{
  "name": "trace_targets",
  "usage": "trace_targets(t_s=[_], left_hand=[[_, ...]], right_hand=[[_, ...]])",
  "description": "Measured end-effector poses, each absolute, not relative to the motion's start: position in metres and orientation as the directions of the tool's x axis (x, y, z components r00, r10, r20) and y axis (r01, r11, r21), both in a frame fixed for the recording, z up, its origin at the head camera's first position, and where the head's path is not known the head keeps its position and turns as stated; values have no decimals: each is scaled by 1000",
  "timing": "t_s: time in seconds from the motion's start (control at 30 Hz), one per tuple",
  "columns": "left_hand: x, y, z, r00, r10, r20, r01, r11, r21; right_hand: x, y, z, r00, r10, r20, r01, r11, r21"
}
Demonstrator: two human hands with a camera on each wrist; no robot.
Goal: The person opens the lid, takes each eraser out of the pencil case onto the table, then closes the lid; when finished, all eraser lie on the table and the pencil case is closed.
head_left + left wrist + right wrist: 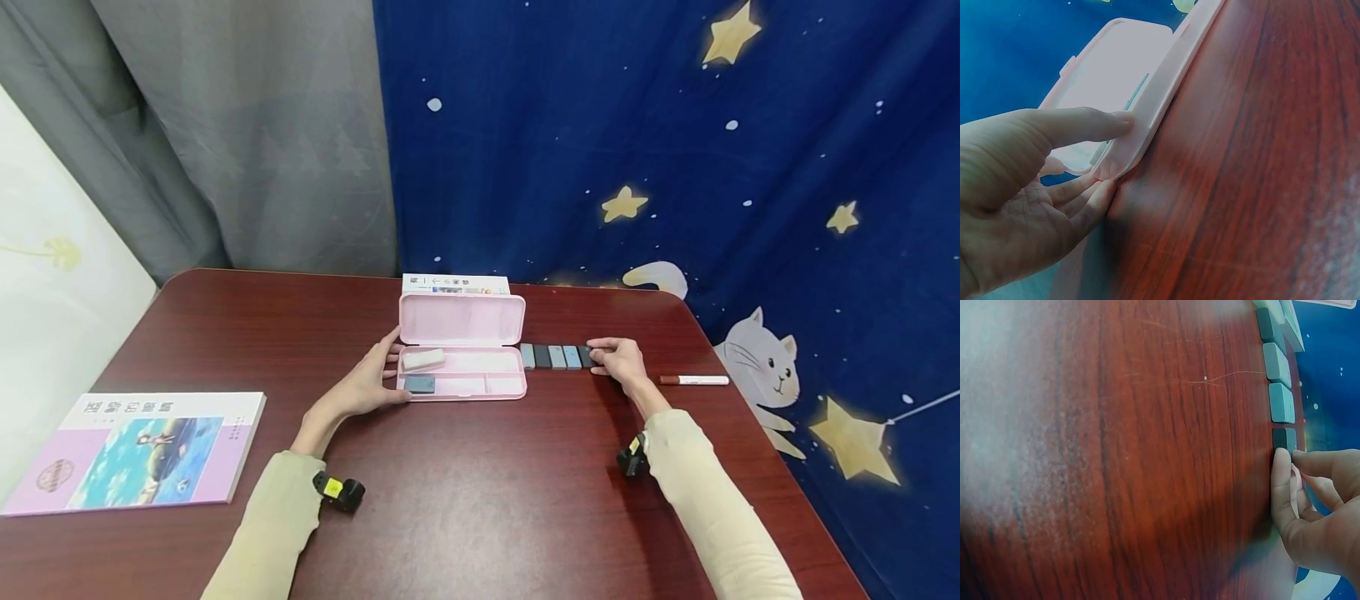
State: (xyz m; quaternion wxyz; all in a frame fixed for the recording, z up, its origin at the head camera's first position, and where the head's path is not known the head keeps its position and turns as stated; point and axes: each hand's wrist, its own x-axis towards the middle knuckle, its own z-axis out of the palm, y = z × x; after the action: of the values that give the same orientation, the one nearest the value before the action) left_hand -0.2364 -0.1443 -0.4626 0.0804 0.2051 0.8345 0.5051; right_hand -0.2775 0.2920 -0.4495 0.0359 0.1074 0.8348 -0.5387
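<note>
Charcoal-dark and probably rubber, the end block [1284, 438] lies at the right end of a row of blocks [557, 357], its outer end pinched by the right hand [622, 365]; it should be light, faintly yielding and hardly slippery, best taken by opposite sides. Likely thin, stiff plastic, the pink case [461, 321] is gripped at its left end by the left hand [363, 386], and would slide easily if nudged.

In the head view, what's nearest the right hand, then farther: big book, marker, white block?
1. Marker: just right of the right hand.
2. White block: left, inside the pink case.
3. Big book: farthest, over on the left.
</note>
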Motion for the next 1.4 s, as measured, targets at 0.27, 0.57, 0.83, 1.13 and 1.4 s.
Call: trace_targets(t_s=[0.27,0.57,0.83,1.13,1.4], left_hand=[[-236,-147,-465,-902,424,79,263,397,879],[-236,-150,-466,-903,421,80,261,392,882],[-236,-152,-465,-905,417,85,264,393,881],[-236,-149,-464,-902,422,93,270,382,884],[-237,-146,-465,-899,424,107,283,377,882]], right_hand=[[-277,291,-448,-972,159,-175,225,387,-894],[-274,282,-439,-983,158,-91,154,449,-880],[-272,238,-429,-999,52,0,27,520,-853],[-260,153,-426,-985,-162,55,-136,549,-825],[-250,86,-428,-926,-373,48,-283,605,-744]])
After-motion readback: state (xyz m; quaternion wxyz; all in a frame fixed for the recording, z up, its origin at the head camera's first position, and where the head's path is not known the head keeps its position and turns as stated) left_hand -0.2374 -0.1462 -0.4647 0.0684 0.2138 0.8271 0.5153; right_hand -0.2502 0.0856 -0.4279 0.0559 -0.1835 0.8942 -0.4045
